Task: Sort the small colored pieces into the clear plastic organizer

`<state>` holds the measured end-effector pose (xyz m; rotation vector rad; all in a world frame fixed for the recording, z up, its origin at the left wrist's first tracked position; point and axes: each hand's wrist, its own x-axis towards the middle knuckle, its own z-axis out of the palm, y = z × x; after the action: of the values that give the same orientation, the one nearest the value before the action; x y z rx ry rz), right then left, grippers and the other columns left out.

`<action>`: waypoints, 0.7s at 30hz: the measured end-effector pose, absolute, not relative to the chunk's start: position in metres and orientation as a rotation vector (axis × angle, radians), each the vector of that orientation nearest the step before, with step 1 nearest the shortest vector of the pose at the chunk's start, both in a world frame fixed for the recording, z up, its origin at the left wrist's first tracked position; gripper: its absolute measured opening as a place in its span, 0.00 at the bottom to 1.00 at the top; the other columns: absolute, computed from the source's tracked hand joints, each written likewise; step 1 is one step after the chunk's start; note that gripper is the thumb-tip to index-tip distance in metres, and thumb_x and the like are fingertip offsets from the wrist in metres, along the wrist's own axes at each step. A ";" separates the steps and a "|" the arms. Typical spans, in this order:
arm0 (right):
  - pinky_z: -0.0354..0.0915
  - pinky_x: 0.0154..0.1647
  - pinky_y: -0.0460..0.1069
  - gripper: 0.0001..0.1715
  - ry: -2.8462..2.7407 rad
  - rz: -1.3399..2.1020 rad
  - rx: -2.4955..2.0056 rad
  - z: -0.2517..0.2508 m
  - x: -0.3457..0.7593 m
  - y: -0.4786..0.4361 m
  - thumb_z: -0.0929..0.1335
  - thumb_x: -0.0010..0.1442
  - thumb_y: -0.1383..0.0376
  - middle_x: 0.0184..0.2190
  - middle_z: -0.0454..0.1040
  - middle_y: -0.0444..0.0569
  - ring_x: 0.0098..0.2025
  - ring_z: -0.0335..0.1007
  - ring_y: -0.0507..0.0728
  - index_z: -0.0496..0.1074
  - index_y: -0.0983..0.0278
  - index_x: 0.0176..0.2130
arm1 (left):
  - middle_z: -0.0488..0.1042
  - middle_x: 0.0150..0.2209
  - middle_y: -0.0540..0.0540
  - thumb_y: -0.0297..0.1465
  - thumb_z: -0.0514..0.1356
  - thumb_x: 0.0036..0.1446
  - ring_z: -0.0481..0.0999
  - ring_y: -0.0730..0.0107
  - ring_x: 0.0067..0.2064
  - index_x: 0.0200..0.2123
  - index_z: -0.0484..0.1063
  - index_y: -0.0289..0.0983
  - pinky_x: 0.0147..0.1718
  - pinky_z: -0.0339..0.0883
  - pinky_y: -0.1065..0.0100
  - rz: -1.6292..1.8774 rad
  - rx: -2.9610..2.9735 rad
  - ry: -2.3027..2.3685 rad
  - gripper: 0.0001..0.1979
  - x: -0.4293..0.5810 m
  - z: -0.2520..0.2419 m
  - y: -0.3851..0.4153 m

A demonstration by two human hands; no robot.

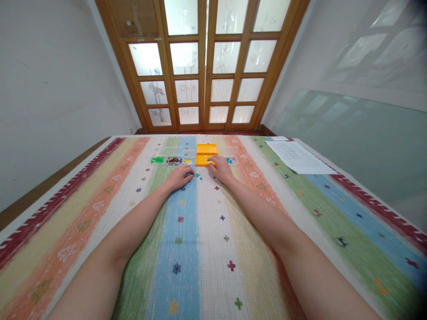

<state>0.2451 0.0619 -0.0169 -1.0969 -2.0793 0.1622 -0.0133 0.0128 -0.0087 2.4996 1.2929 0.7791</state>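
Observation:
Both my arms stretch far forward over a striped cloth (pixel 207 249). My left hand (pixel 179 176) lies knuckles up with its fingers curled, fingertips touching a few small green and blue pieces (pixel 198 177) on the cloth. My right hand (pixel 220 168) rests with fingers bent at the front edge of an orange box (pixel 206 152) and seems to pinch a small yellow piece; what it holds is too small to name. Left of the orange box lies a clear tray (pixel 171 159) with compartments of green, brown and yellow bits.
A white printed sheet (pixel 298 156) lies at the far right of the cloth. Beyond the surface stand wooden doors with frosted panes (pixel 207 66). A glass panel (pixel 350 133) leans along the right wall. A wooden floor strip (pixel 50 182) runs on the left.

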 end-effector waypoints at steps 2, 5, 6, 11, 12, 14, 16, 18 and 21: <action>0.63 0.57 0.57 0.13 -2.085 0.161 -1.085 -0.016 0.245 0.061 0.65 0.66 0.69 0.48 0.77 0.55 0.52 0.70 0.62 0.77 0.63 0.47 | 0.79 0.42 0.45 0.32 0.61 0.60 0.76 0.58 0.48 0.40 0.79 0.41 0.53 0.68 0.56 0.866 2.394 1.339 0.07 -0.015 -0.012 0.015; 0.63 0.57 0.56 0.13 -2.101 0.172 -1.070 -0.016 0.245 0.061 0.65 0.67 0.70 0.48 0.77 0.55 0.52 0.70 0.62 0.77 0.63 0.47 | 0.80 0.39 0.46 0.35 0.61 0.60 0.77 0.63 0.39 0.40 0.78 0.40 0.44 0.71 0.60 1.039 2.140 1.383 0.08 -0.020 -0.018 0.023; 0.63 0.56 0.56 0.13 -2.107 0.176 -1.068 -0.016 0.245 0.061 0.65 0.66 0.70 0.48 0.77 0.54 0.52 0.70 0.61 0.77 0.63 0.47 | 0.80 0.37 0.47 0.36 0.61 0.60 0.77 0.64 0.37 0.40 0.77 0.40 0.42 0.71 0.62 1.104 2.043 1.378 0.09 -0.022 -0.020 0.026; 0.63 0.54 0.54 0.12 -2.150 0.165 -1.054 -0.015 0.244 0.059 0.65 0.67 0.69 0.46 0.77 0.53 0.49 0.71 0.60 0.78 0.63 0.45 | 0.79 0.35 0.46 0.37 0.63 0.56 0.76 0.68 0.35 0.40 0.75 0.37 0.37 0.71 0.66 1.396 1.644 1.417 0.11 -0.041 -0.028 0.045; 0.63 0.53 0.53 0.12 -2.177 0.160 -1.049 -0.014 0.244 0.058 0.65 0.67 0.69 0.45 0.78 0.53 0.49 0.71 0.60 0.78 0.62 0.45 | 0.78 0.35 0.47 0.36 0.63 0.55 0.75 0.69 0.34 0.40 0.75 0.37 0.36 0.70 0.67 1.444 1.593 1.449 0.11 -0.045 -0.029 0.049; 0.63 0.51 0.52 0.12 -2.249 0.155 -1.030 -0.012 0.242 0.056 0.65 0.68 0.67 0.42 0.78 0.52 0.47 0.71 0.59 0.79 0.62 0.44 | 0.77 0.34 0.47 0.35 0.62 0.55 0.74 0.70 0.32 0.40 0.74 0.37 0.34 0.69 0.69 1.550 1.498 1.494 0.11 -0.055 -0.031 0.055; 0.63 0.49 0.51 0.12 -2.325 0.153 -0.996 -0.011 0.240 0.052 0.65 0.69 0.66 0.42 0.79 0.52 0.46 0.72 0.59 0.79 0.62 0.44 | 0.76 0.33 0.48 0.33 0.60 0.55 0.72 0.71 0.31 0.41 0.75 0.37 0.32 0.68 0.70 1.651 1.415 1.508 0.11 -0.066 -0.033 0.061; 0.62 0.48 0.50 0.12 -2.392 0.154 -0.960 -0.010 0.237 0.048 0.65 0.70 0.65 0.43 0.79 0.51 0.46 0.72 0.58 0.79 0.62 0.45 | 0.75 0.32 0.49 0.32 0.59 0.54 0.71 0.72 0.29 0.41 0.75 0.37 0.30 0.66 0.71 1.717 1.364 1.520 0.11 -0.078 -0.033 0.064; 0.61 0.47 0.49 0.12 -2.481 0.149 -0.924 -0.009 0.233 0.045 0.66 0.70 0.65 0.44 0.79 0.52 0.47 0.71 0.58 0.79 0.61 0.46 | 0.74 0.31 0.49 0.32 0.58 0.54 0.69 0.73 0.28 0.39 0.77 0.37 0.28 0.64 0.72 1.761 1.292 1.569 0.11 -0.093 -0.032 0.066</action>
<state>0.2335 0.0447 -0.0095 -0.9242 -2.4810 0.1492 -0.0933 0.0662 -0.0321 1.2925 1.5688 1.7612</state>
